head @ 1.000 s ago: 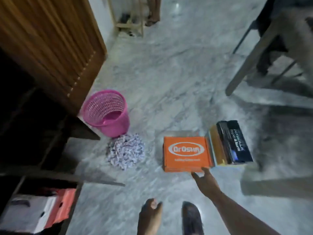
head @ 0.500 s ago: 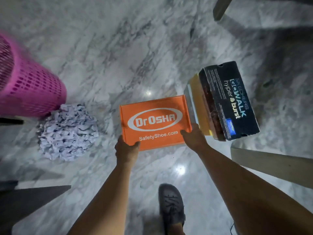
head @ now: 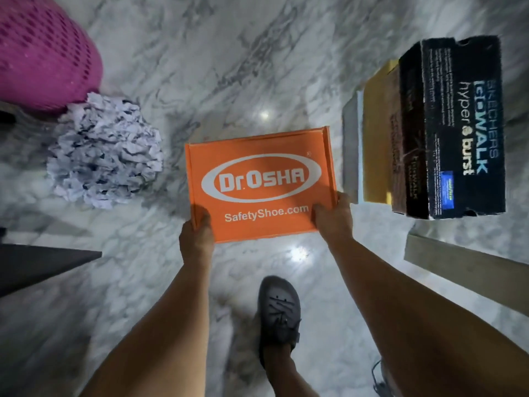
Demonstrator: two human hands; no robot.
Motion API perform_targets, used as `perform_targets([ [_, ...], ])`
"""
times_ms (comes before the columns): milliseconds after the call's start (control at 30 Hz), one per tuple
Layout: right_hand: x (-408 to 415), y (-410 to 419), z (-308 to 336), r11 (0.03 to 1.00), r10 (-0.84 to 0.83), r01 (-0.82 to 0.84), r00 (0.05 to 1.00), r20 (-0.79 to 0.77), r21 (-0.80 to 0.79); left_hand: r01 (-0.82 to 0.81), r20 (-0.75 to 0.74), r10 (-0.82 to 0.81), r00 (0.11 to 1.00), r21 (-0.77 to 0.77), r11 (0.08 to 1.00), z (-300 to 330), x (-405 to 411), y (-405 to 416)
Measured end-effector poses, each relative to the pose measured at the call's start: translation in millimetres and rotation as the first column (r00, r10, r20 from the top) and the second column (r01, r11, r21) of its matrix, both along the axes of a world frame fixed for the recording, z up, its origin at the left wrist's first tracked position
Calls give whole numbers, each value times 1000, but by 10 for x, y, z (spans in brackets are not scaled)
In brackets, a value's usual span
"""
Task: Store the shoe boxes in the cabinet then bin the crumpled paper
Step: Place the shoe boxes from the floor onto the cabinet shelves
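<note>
Gripping the orange shoe box [head: 259, 184] at its two near corners, we have the left hand [head: 197, 239] curled round the near-left corner with the thumb on the lid, and the right hand [head: 332, 217] curled round the near-right corner in the same way. Whether the box is on the marble floor [head: 257, 67] or just clear of it, we cannot tell.

We judge the task to be at its very start. No box here is in the cabinet, and the cabinet itself does not show plainly; only a dark panel edge [head: 48, 262] juts in at the left. To the right of the orange box, just beside it, stands a stack of further boxes: a black shoe box [head: 458, 130] on top, a yellow one [head: 378, 133] under it and a pale one [head: 350, 150] lowest. All of these remain to be stored.

The crumpled paper [head: 106, 156] lies in a heap on the floor to the left, touching the foot of the pink bin [head: 43, 58]; none of it appears to have gone in.

A pale wooden beam [head: 458, 267] crosses the floor at the right, below the stack, and our dark shoe [head: 279, 310] is planted between our arms. The paper heap and the bin sit toward the cabinet side, so we judge that the box should be carried over or round them.
</note>
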State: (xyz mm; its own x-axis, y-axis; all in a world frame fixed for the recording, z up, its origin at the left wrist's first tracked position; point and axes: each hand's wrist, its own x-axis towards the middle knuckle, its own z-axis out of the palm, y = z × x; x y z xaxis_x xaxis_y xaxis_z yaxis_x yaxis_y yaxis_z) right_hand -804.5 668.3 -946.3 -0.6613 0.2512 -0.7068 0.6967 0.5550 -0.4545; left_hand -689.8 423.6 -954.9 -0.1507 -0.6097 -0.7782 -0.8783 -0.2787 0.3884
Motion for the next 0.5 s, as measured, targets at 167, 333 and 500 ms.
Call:
perform_targets([
  [167, 352, -173, 789, 996, 93, -93, 995, -37, -3, -164, -42, 162, 986, -50, 985, 620, 691, -16],
  [333, 886, -412, 1677, 980, 197, -199, 979, -44, -27, -378, -87, 375, 923, -14, 926, 1506, 1537, -83],
  [500, 1765, -743, 2594, 917, 394, -398, 914, -100, -27, -529, -129, 523, 843, -23, 848, 2094, 2841, -124],
])
